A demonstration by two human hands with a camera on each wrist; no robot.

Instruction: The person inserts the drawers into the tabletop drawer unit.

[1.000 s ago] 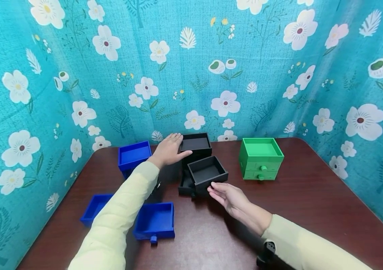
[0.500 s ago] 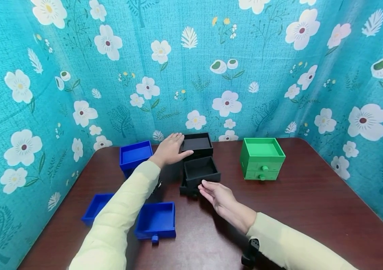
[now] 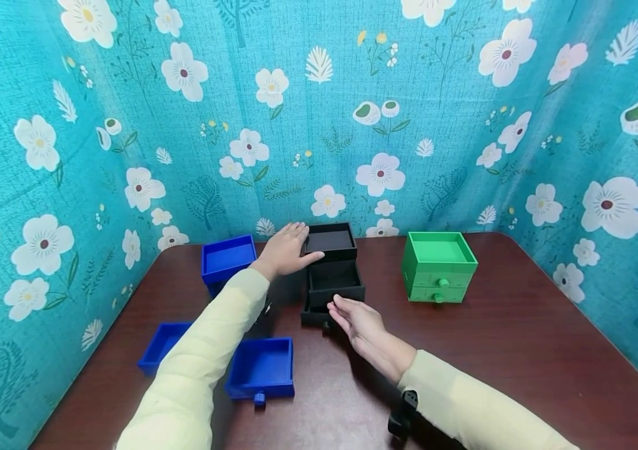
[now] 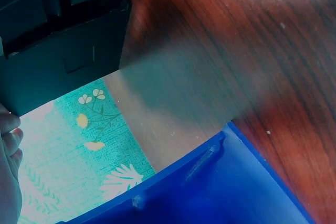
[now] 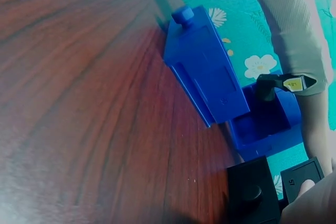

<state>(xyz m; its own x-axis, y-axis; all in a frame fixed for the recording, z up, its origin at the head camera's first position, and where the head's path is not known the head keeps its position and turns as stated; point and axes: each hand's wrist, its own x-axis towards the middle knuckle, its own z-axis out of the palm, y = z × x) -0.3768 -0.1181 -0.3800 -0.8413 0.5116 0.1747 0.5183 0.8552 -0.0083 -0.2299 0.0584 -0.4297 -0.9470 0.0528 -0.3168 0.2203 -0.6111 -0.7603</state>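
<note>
Against the curtain stands a small black cabinet (image 3: 330, 240) with an open tray top. My left hand (image 3: 287, 250) rests along its left upper edge, fingers straight and thumb stretched across the front; the left wrist view catches only the curled-looking fingers (image 4: 10, 140) beside the dark cabinet wall. With thumb and fingertips, my right hand (image 3: 359, 325) pinches the front of a black drawer (image 3: 333, 281), whose back end lies at the cabinet's front. Its knob is hidden by the fingers. Below it, a second black drawer (image 3: 313, 319) sticks out, its knob (image 5: 253, 193) showing in the right wrist view.
A blue cabinet (image 3: 229, 255) stands left of the black one, partly behind my left arm. Two blue drawers, one in front (image 3: 263, 369) and one farther left (image 3: 162, 340), lie on the brown table (image 3: 521, 350). A green cabinet (image 3: 440, 265) stands at right.
The upper black drawer has moved left and back with my right hand, turning from askew to straight in line with the cabinet. My left hand has stayed on the cabinet.
</note>
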